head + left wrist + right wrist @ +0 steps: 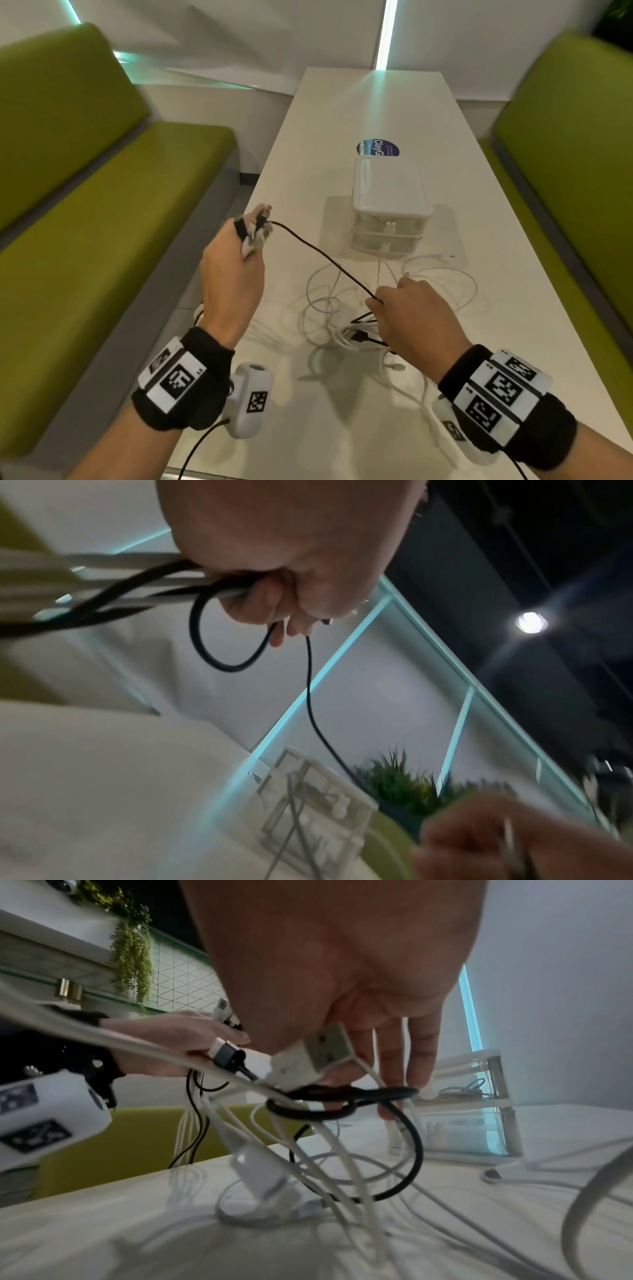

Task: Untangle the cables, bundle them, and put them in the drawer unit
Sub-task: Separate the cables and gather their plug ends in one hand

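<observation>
My left hand (255,236) is raised over the table's left edge and grips a bunch of black and white cable ends (219,584). From it a black cable (322,257) runs taut down to my right hand (378,303), which pinches it just above the tangle. Under that hand the black cable loops (342,1096) around a white USB plug (313,1056). The other white cables (322,308) lie tangled on the white table (342,428). Behind them stands the clear two-drawer unit (390,205), both drawers closed.
Green benches flank the table on the left (102,222) and right (565,154). A round blue sticker (378,149) lies behind the drawer unit. More white cable (445,274) trails to the right in front of the unit. The table's left edge is under my left wrist.
</observation>
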Available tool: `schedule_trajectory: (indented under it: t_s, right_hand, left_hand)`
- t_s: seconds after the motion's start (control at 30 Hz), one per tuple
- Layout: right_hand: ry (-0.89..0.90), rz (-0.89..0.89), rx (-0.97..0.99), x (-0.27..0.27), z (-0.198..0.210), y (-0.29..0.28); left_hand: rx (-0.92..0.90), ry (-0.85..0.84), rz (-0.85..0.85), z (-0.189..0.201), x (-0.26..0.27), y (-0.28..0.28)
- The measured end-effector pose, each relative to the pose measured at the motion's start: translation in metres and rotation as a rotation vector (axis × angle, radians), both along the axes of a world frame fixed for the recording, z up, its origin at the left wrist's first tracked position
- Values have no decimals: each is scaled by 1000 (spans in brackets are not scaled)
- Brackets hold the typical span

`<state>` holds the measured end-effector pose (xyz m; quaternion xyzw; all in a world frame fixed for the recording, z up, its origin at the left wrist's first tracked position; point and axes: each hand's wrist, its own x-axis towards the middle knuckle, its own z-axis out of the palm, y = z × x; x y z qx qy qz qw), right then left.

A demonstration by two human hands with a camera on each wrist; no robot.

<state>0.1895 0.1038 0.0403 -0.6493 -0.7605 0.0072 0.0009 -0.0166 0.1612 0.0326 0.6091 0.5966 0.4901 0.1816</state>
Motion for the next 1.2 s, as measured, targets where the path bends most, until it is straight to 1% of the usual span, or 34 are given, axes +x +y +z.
schedule_trajectory:
  t_s: [0.03, 0.07, 0.13, 0.17, 0.23, 0.3, 0.33, 0.43, 0.5, 0.53, 0.6, 0.7, 0.8, 0.9, 0.93, 1.0, 1.07, 1.1, 1.17, 1.2]
  right_hand:
    - [2, 2, -12, 1, -2, 1]
    - [15, -23, -40, 4, -7, 0]
    - [18, -21, -75, 9, -14, 1]
    - [11, -20, -81, 10, -15, 2]
    - [25, -37, -85, 8, -14, 4]
    - [41, -34, -91, 6, -13, 5]
    - [43, -34, -90, 5, -12, 6]
    - [83, 19, -39, 1, -11, 3]
    - [137, 71, 50, -2, -10, 2]
    - [162, 106, 92, -3, -9, 1]
    - [165, 136, 131, -5, -7, 0]
    - [155, 108, 166, -5, -5, -2]
    - [117, 103, 185, -1, -8, -4]
    - [91, 133, 185, 1, -9, -7]
    - [98, 155, 182, 1, -10, -7]
    - [137, 171, 200, 1, -11, -8]
    - [199, 160, 229, 0, -9, -6]
    - [236, 150, 213, 0, -8, -4]
    - [312, 95, 86, 1, -6, 1]
    - [318, 80, 50, 2, -6, 2]
  left_hand:
    - [39, 40, -12, -3, 3, -2]
    - [83, -4, -65, -6, 5, -5]
    - [154, -296, -252, -7, 11, -15]
    - [207, -391, -321, -6, 12, -19]
    - [290, -418, -387, -4, 16, -23]
    - [268, -447, -460, -1, 20, -26]
    - [266, -388, -491, -2, 22, -27]
    - [348, 34, -511, -9, 26, -31]
    - [327, 183, -532, -16, 27, -29]
    - [284, 241, -551, -19, 30, -29]
    - [140, 380, -581, -23, 34, -29]
    - [-31, 590, -566, -22, 38, -28]
    - [-140, 712, -573, -15, 38, -26]
    - [-162, 755, -638, -8, 37, -25]
    - [-155, 745, -663, -6, 37, -24]
    - [-124, 669, -676, -4, 34, -24]
    - [-87, 567, -623, -2, 30, -23]
    - [-80, 514, -582, 0, 27, -21]
    - [-65, 377, -485, 4, 20, -16]
    - [-56, 318, -434, 4, 15, -13]
